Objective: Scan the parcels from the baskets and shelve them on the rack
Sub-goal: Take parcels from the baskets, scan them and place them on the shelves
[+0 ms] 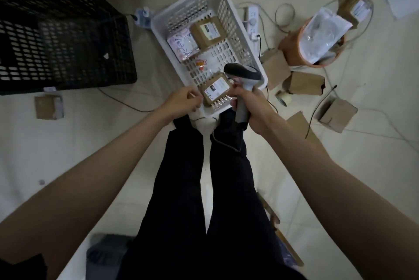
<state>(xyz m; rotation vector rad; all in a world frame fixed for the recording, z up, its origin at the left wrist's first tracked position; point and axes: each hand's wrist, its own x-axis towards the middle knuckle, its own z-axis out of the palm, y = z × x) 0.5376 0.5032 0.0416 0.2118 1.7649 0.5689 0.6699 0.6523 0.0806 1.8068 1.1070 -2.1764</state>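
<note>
A white slotted basket (240,37) stands on the floor in front of my feet. Inside lie a brown cardboard parcel (207,31) with a white label at the far end, a pale plastic mailer (182,47) beside it, and a small brown parcel (215,91) with a label at the near end. My left hand (184,101) has curled fingers at the left edge of the near parcel, at the basket's near rim. My right hand (251,107) grips the handle of a grey barcode scanner (243,75), whose dark head hangs over the near parcel's right corner.
A black slotted crate (68,37) stands to the left. An orange bin (294,53) stuffed with plastic bags sits to the right. Several brown boxes (306,83), a tape roll (283,98), a power strip (252,19) and loose cables (317,109) litter the tiled floor around.
</note>
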